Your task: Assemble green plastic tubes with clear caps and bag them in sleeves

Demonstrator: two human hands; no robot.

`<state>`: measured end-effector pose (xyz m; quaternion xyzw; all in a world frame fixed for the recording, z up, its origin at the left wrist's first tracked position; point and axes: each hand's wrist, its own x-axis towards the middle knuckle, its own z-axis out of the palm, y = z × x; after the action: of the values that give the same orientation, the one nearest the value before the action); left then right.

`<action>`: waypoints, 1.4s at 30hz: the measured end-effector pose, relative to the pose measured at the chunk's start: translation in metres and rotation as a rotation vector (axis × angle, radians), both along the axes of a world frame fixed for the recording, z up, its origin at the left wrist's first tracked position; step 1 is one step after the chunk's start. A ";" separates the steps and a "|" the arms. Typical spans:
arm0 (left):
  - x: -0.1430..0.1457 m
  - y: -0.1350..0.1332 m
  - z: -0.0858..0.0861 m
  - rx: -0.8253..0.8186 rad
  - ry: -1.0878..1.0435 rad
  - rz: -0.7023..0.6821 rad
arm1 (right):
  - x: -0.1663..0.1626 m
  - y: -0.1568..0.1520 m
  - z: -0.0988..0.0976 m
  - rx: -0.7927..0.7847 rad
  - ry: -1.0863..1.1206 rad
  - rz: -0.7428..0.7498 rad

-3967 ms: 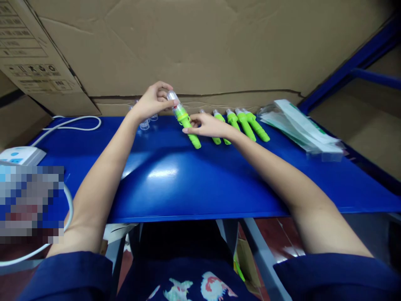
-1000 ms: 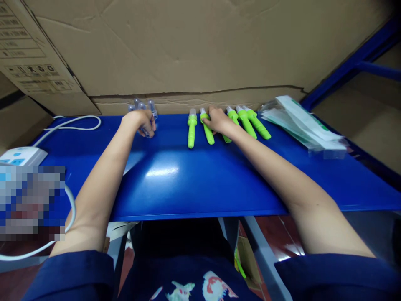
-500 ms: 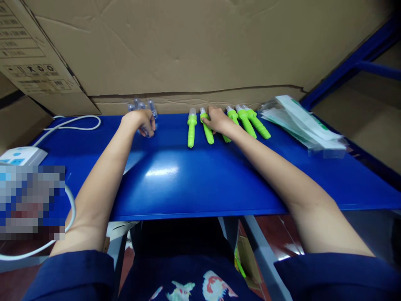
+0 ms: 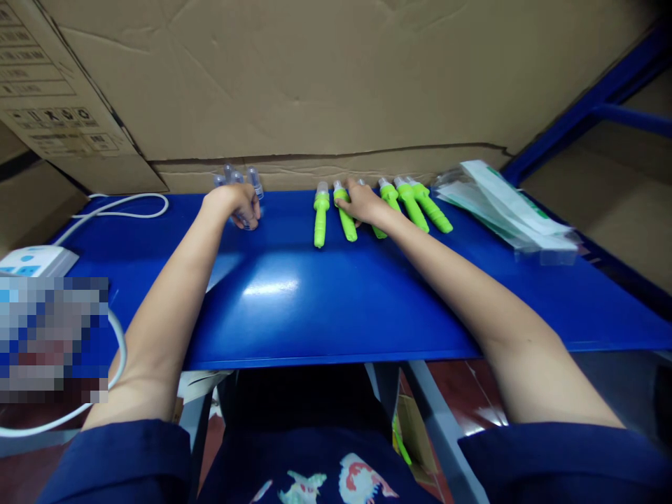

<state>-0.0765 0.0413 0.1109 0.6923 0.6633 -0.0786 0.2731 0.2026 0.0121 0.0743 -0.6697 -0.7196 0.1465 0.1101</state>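
Several clear plastic caps [image 4: 255,183] stand near the back of the blue table, at the left. Beside them my left hand [image 4: 241,204] is closed, its fingertips round a clear cap [image 4: 250,224] that they partly hide. Several bright green handle-like tubes [image 4: 320,217] with clear tips lie in a row, right of centre. My right hand [image 4: 366,204] reaches over this row. Its thumb and fingers are closed round the neck of the second green tube [image 4: 347,222] from the left. The third green tube [image 4: 379,232] is partly covered by the same hand.
Clear packaging with white and green strips [image 4: 504,203] lies at the right. A white power strip [image 4: 39,261] and its cable [image 4: 131,214] are on the left. Behind the table stands a cardboard sheet [image 4: 294,84]; a blue metal frame [image 4: 588,112] rises at the right.
The second green tube and the right hand's thumb have shifted very slightly left. My left hand has stayed in place.
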 end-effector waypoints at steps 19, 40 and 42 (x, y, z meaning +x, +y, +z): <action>-0.013 -0.007 0.023 0.130 -0.310 -0.103 | 0.006 -0.009 0.028 0.097 0.149 0.159; 0.019 -0.027 0.022 0.252 -0.665 -0.147 | -0.010 -0.038 0.053 -0.120 0.467 0.417; 0.021 -0.029 0.023 0.252 -0.657 -0.124 | -0.010 -0.039 0.054 -0.111 0.461 0.406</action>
<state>-0.0551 0.0121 0.1336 0.7480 0.5013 0.2141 0.3786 0.1928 -0.0266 0.1288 -0.4665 -0.7857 0.3526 0.2019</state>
